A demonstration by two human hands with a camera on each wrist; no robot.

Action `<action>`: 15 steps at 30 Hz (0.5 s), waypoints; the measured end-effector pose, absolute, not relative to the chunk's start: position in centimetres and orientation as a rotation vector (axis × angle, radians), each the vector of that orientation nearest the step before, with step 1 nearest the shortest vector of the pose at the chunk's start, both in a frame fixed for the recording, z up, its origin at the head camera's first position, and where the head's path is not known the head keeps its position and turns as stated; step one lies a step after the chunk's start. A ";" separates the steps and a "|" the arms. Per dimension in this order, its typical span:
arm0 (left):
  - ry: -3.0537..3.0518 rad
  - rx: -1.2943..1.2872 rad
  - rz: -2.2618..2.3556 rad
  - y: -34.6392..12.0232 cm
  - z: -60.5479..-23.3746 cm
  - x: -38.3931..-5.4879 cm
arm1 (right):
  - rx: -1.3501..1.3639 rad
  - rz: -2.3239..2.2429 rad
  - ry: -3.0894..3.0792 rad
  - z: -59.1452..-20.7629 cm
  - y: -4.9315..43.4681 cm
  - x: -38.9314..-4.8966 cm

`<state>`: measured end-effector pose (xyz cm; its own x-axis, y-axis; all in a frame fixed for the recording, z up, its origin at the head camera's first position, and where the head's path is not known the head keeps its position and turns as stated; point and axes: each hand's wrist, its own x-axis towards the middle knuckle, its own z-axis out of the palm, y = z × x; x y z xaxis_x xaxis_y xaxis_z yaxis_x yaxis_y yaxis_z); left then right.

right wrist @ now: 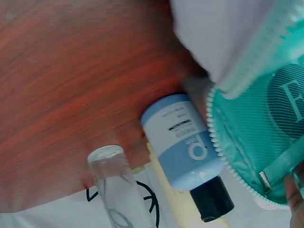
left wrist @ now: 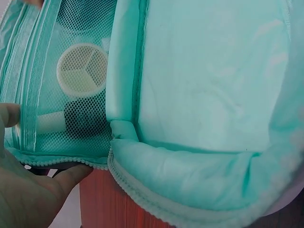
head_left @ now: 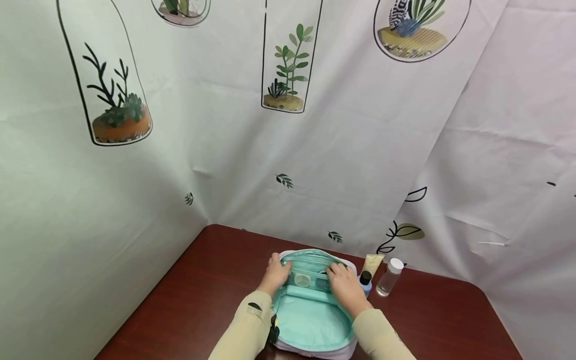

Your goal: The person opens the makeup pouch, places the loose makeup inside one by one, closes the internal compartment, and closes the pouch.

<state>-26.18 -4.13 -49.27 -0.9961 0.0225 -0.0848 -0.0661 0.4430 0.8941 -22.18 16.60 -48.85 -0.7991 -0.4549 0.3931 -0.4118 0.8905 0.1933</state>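
A toiletry bag (head_left: 310, 320) with a mint-green lining lies wide open on the table, its lid tilted up at the back. Inside the lid is a zipped mesh pocket (left wrist: 47, 95). Through the mesh show a round three-part palette (left wrist: 82, 70), a small bottle with a black cap (left wrist: 85, 118) and a dark round item marked F (right wrist: 287, 97). My left hand (head_left: 275, 274) grips the lid's left side, thumb by the pocket's zip and a finger behind the lid. With curled fingers my right hand (head_left: 345, 285) holds the pocket's upper edge on the right, near the zip end (right wrist: 264, 180).
Beside the bag's right side stand a blue bottle with a black cap (right wrist: 183, 140), a cream-coloured tube (head_left: 372, 262) and a clear bottle with a white cap (head_left: 389, 278). A patterned curtain (head_left: 315, 165) hangs behind the dark red table (head_left: 198, 290).
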 end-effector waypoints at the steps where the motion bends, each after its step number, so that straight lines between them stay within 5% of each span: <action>1: 2.595 -0.034 1.610 -4.2 -49.3 -26.2 | 0.620 -0.158 -2.626 -48.9 16.7 -22.1; 15: 2.559 0.039 1.600 -4.8 -49.7 -26.5 | 0.415 -0.231 -2.717 -49.7 16.1 -21.8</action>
